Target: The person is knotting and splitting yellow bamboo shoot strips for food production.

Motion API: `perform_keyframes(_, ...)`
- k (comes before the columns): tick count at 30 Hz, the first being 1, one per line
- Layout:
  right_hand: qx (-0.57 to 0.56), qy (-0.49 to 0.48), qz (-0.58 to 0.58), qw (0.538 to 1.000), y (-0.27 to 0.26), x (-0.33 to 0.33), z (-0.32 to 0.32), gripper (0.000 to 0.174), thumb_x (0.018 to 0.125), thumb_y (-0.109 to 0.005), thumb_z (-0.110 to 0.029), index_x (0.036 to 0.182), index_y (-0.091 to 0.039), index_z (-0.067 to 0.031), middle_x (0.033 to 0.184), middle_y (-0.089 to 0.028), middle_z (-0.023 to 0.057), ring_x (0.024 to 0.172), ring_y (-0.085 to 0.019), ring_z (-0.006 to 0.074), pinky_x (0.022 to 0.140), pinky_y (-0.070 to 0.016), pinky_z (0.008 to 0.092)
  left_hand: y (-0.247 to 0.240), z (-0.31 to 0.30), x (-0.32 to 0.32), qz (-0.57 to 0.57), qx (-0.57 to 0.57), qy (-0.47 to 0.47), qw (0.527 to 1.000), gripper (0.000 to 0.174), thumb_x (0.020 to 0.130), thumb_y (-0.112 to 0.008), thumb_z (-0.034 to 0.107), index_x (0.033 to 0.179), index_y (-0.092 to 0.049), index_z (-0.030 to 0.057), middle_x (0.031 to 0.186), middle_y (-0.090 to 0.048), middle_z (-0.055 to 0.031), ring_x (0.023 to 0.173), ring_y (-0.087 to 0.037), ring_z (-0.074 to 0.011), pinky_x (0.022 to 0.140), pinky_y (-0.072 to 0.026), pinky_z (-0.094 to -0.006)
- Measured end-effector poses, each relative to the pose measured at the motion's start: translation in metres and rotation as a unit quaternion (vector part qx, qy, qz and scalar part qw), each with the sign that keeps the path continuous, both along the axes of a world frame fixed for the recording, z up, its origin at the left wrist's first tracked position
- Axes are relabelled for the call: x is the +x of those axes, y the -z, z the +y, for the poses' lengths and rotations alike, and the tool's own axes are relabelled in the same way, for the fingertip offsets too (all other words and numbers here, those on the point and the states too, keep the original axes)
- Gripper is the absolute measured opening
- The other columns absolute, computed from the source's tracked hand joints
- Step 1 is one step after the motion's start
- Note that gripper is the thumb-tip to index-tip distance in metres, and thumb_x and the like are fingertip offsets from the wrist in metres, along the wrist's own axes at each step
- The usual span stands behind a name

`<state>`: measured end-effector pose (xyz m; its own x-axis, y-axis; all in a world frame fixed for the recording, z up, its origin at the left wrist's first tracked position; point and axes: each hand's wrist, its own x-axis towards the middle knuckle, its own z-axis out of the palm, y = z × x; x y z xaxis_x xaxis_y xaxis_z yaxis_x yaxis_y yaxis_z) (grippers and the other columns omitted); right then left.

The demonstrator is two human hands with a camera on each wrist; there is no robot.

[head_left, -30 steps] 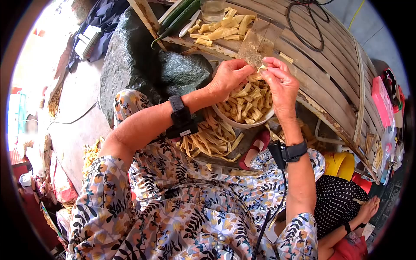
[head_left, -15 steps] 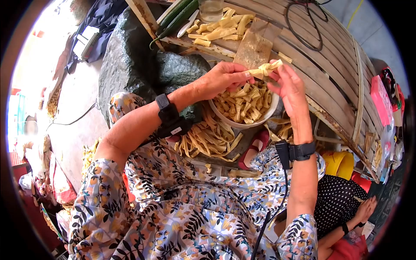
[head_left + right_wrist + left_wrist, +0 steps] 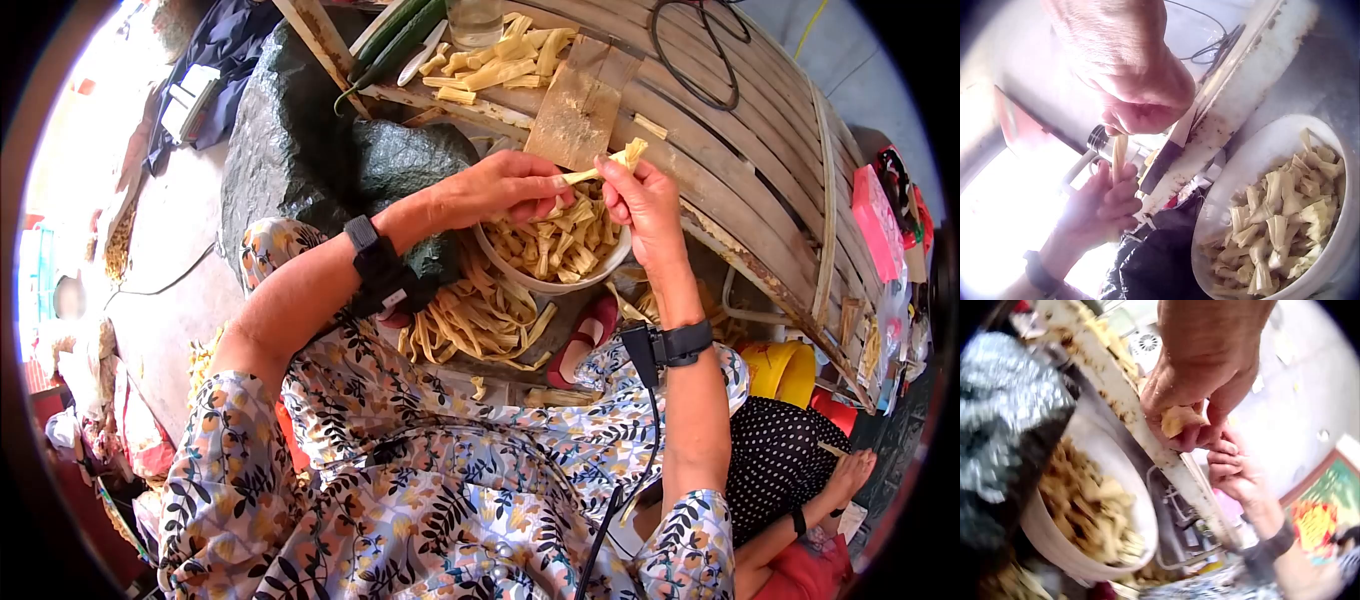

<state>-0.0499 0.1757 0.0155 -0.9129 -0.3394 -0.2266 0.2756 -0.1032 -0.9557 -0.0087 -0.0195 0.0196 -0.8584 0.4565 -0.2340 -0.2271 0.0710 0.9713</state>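
Observation:
A pale yellow strip (image 3: 581,177) is stretched between both hands above a white tub (image 3: 566,289). My left hand (image 3: 518,188) pinches one end of it between thumb and fingers. My right hand (image 3: 643,203) grips the other part, its fingers curled, and a frayed end sticks up past the thumb. The fingers hide the strip's middle. In the right wrist view the strip (image 3: 1120,153) runs straight from one hand to the other. Many short knotted yellow pieces (image 3: 1279,219) fill the tub.
A slatted bench (image 3: 720,150) carries a wooden board (image 3: 575,115), cut yellow pieces (image 3: 510,65), a glass jar, cucumbers (image 3: 400,50) and a cable. Long loose strips (image 3: 470,320) lie below the tub. Dark green plastic sacking (image 3: 400,155) stands left; another person sits right.
The hands were close together over the tub, then drew apart with a knot showing in the strip. Now the right fingers have curled round that part, covering the knot.

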Motion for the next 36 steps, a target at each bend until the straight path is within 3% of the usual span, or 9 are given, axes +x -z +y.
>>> perform_keyframes(3, 0.092, 0.010, 0.067, 0.993, 0.001, 0.005, -0.007, 0.020, 0.078, -0.066, -0.020, 0.082, -0.061, -0.0015, 0.061, -0.054, -0.0007, 0.048, -0.043, 0.0030, 0.041, -0.0330, 0.0169, 0.013, 0.005, -0.009, 0.200, -0.098, -0.052, 0.973, 0.019, 0.089, -0.050, 0.019, 0.089, -0.057, 0.0010, 0.062, -0.049, 0.0032, 0.051, -0.042, -0.0036, 0.047, -0.0347, -0.0199)
perform_keyframes(10, 0.207, 0.058, 0.239, 0.947, 0.014, -0.003, 0.001, 0.021, 0.083, -0.061, -0.017, 0.079, -0.063, 0.0027, 0.054, -0.047, -0.0038, 0.050, -0.041, 0.0040, 0.045, -0.0337, 0.0211, 0.022, 0.002, -0.008, 0.218, -0.130, -0.041, 0.966, 0.019, 0.089, -0.050, 0.018, 0.083, -0.059, 0.0023, 0.057, -0.047, 0.0038, 0.051, -0.041, -0.0031, 0.047, -0.0350, -0.0196)
perform_keyframes(13, 0.216, 0.093, 0.292, 0.927, 0.005, -0.006, 0.003, 0.020, 0.084, -0.059, -0.017, 0.081, -0.064, 0.0021, 0.054, -0.048, -0.0029, 0.051, -0.042, 0.0041, 0.046, -0.0337, 0.0208, 0.020, 0.000, -0.007, 0.115, -0.031, -0.026, 0.993, 0.022, 0.090, -0.049, 0.021, 0.082, -0.060, 0.0027, 0.058, -0.043, 0.0056, 0.053, -0.038, -0.0027, 0.048, -0.0316, -0.0185)
perform_keyframes(19, 0.073, 0.128, 0.136, 0.980, -0.010, -0.011, 0.011, 0.018, 0.080, -0.063, -0.019, 0.076, -0.066, -0.0019, 0.056, -0.048, -0.0034, 0.048, -0.037, 0.0029, 0.044, -0.0291, 0.0185, 0.012, 0.007, -0.007, -0.054, 0.108, -0.023, 0.992, 0.021, 0.090, -0.050, 0.021, 0.086, -0.061, 0.0035, 0.060, -0.041, 0.0062, 0.053, -0.034, -0.0028, 0.049, -0.0283, -0.0172)
perform_keyframes(21, 0.038, 0.132, 0.088, 0.987, -0.014, -0.009, 0.010, 0.018, 0.080, -0.063, -0.018, 0.075, -0.066, -0.0017, 0.056, -0.048, -0.0036, 0.048, -0.037, 0.0028, 0.044, -0.0287, 0.0186, 0.013, 0.006, -0.007, -0.049, 0.098, -0.012, 0.994, 0.022, 0.090, -0.049, 0.022, 0.087, -0.061, 0.0030, 0.060, -0.043, 0.0054, 0.054, -0.036, -0.0030, 0.050, -0.0310, -0.0174)
perform_keyframes(27, 0.100, 0.059, 0.275, 0.954, -0.011, -0.003, 0.003, 0.016, 0.083, -0.059, -0.013, 0.079, -0.065, 0.0008, 0.061, -0.054, -0.0025, 0.053, -0.042, 0.0036, 0.048, -0.0336, 0.0181, -0.003, 0.003, -0.006, 0.074, 0.049, 0.011, 0.996, 0.029, 0.091, -0.046, 0.025, 0.095, -0.059, -0.0008, 0.078, -0.059, -0.0015, 0.068, -0.050, -0.0062, 0.066, -0.0418, -0.0206)
perform_keyframes(31, 0.089, 0.013, 0.248, 0.965, -0.014, 0.004, -0.009, 0.017, 0.084, -0.059, -0.014, 0.081, -0.065, 0.0014, 0.065, -0.057, -0.0022, 0.056, -0.044, 0.0039, 0.051, -0.0362, 0.0183, -0.002, 0.014, -0.009, 0.015, 0.122, 0.000, 0.992, 0.028, 0.091, -0.048, 0.024, 0.099, -0.058, -0.0012, 0.081, -0.061, -0.0020, 0.067, -0.049, -0.0050, 0.064, -0.0406, -0.0190)
perform_keyframes(33, 0.033, 0.018, 0.177, 0.983, -0.015, 0.004, -0.012, 0.018, 0.083, -0.061, -0.016, 0.080, -0.065, 0.0006, 0.062, -0.052, -0.0037, 0.052, -0.040, 0.0022, 0.047, -0.0313, 0.0168, 0.004, 0.013, -0.014, 0.008, 0.160, 0.017, 0.987, 0.027, 0.090, -0.049, 0.023, 0.098, -0.058, -0.0014, 0.080, -0.061, -0.0019, 0.066, -0.048, -0.0041, 0.062, -0.0395, -0.0179)
perform_keyframes(36, -0.042, 0.033, 0.041, 0.998, -0.017, 0.003, -0.012, 0.017, 0.082, -0.061, -0.017, 0.078, -0.065, -0.0001, 0.060, -0.048, -0.0053, 0.050, -0.036, 0.0009, 0.044, -0.0266, 0.0160, 0.000, 0.019, -0.011, 0.060, 0.076, -0.025, 0.995, 0.024, 0.088, -0.052, 0.022, 0.093, -0.060, 0.0001, 0.076, -0.059, -0.0008, 0.059, -0.045, -0.0034, 0.055, -0.0383, -0.0175)
